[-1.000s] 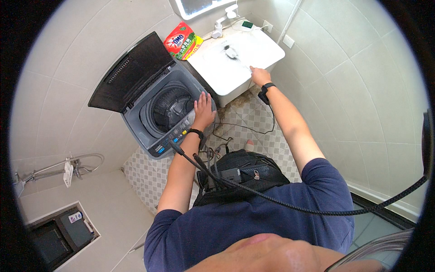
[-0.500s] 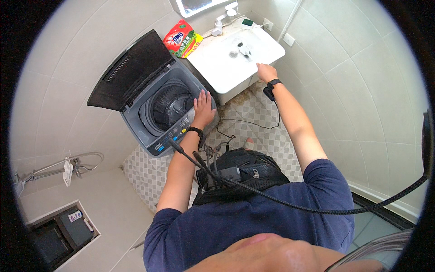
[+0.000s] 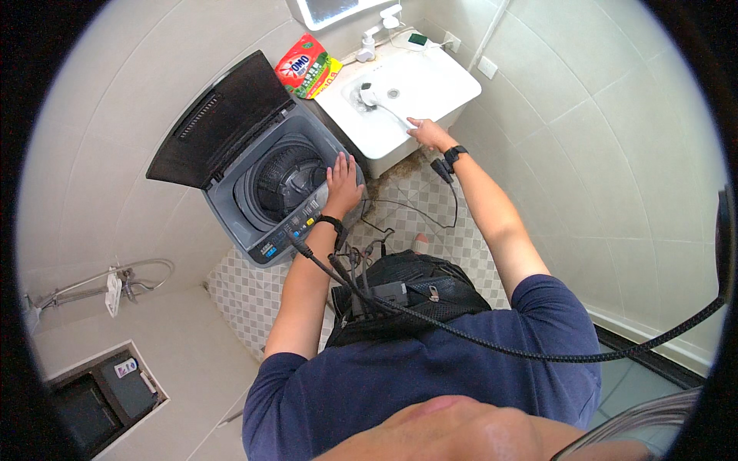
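Note:
In the white washbasin, a white long-handled brush lies slanted, its head down on the left part of the bowl amid a greyish wet patch. My right hand is closed around the handle's end above the basin's front rim. Flat on the front right corner of the grey washing machine, near the control panel, rests my left hand, fingers stretched out and holding nothing. The machine's dark lid stands raised, so its bare-looking drum shows.
A red and green detergent bag stands between lid and basin. Behind the bowl are a white faucet and a small green item. A black bag with cables hangs at my front. Thin black cable crosses the tiled floor.
My right hand has moved left along the basin's front, and the brush head has shifted from the bowl's middle to its left side. My left hand stays on the washing machine.

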`<state>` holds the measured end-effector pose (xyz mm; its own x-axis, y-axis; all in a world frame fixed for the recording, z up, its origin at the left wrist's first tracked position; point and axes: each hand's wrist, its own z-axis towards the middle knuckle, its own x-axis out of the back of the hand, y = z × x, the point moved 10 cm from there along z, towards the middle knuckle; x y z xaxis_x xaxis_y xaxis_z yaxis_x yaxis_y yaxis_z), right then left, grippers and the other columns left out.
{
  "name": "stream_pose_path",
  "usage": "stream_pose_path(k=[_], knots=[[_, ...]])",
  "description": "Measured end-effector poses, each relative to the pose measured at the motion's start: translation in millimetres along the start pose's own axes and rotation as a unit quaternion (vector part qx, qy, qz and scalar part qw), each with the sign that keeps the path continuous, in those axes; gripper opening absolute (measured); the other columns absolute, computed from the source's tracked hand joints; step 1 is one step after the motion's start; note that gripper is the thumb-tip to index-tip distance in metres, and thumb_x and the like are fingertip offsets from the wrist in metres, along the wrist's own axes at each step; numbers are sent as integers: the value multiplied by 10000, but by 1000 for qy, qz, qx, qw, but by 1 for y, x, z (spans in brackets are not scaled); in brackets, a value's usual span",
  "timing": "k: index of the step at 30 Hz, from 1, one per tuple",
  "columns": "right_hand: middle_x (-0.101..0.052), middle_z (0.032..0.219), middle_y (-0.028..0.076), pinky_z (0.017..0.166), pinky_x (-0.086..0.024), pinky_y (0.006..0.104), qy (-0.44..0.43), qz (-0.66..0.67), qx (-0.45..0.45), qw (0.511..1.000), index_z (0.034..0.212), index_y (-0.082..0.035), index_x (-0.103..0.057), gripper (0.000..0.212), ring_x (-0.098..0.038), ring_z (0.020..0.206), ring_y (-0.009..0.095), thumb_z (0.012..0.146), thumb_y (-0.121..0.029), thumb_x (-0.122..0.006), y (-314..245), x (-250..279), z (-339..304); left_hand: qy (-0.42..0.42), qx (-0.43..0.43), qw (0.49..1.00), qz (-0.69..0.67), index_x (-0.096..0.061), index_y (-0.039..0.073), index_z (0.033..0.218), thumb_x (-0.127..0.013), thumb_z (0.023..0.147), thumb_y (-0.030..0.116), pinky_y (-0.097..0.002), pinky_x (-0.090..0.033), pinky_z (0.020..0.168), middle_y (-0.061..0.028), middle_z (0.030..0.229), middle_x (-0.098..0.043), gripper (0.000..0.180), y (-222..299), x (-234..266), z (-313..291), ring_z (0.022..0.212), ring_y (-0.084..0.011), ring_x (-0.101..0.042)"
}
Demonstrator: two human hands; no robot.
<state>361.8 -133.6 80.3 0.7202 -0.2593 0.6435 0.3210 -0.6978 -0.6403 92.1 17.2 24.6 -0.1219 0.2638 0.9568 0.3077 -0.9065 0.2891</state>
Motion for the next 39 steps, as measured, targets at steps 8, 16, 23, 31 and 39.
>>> stream_pose_path(k=[8, 16, 23, 31, 39], knots=[[-734, 853, 110, 1077, -482, 466, 55, -25, 113, 992, 1642, -238, -605, 553, -714, 878, 229, 1106, -352, -683, 13, 9, -46, -26, 5, 1000, 0, -162, 22, 1793, -758, 1027, 313, -639, -130, 1358, -269, 1866, -93, 1013, -1, 0, -1, 1728, -418, -127], [-787, 1111, 241, 923, -575, 439, 80, -43, 143, 986, 1611, -238, -629, 524, -744, 949, 369, 1096, -308, -694, -10, 37, -131, -39, 18, 999, 14, -156, 46, 1803, -755, 1031, 330, -600, -130, 1373, -250, 1875, -83, 1017, 0, 1, -3, 1736, -397, -118], [-798, 1186, 252, 966, -601, 558, 124, -186, 152, 963, 1553, -205, -670, 478, -756, 1112, 474, 1090, -309, -615, -72, 11, -96, -41, 14, 999, 25, -150, 33, 1800, -750, 1041, 345, -606, -133, 1371, -261, 1870, -88, 1017, 2, 2, -2, 1733, -407, -118], [-800, 1169, 248, 967, -602, 569, 103, -244, 143, 953, 1479, -167, -713, 430, -764, 1095, 460, 1084, -296, -599, -150, 6, -38, -52, 18, 998, 16, -189, 20, 1787, -772, 1011, 340, -627, -148, 1363, -267, 1864, -108, 1021, -1, -2, 1, 1733, -405, -118], [-799, 1182, 236, 972, -617, 547, 53, -296, 134, 944, 1515, -218, -709, 481, -766, 1099, 441, 1057, -256, -567, -122, 37, -140, -26, 23, 999, -2, -171, 41, 1796, -763, 1027, 320, -598, -127, 1376, -258, 1868, -98, 1010, -1, 2, -3, 1735, -401, -109]])
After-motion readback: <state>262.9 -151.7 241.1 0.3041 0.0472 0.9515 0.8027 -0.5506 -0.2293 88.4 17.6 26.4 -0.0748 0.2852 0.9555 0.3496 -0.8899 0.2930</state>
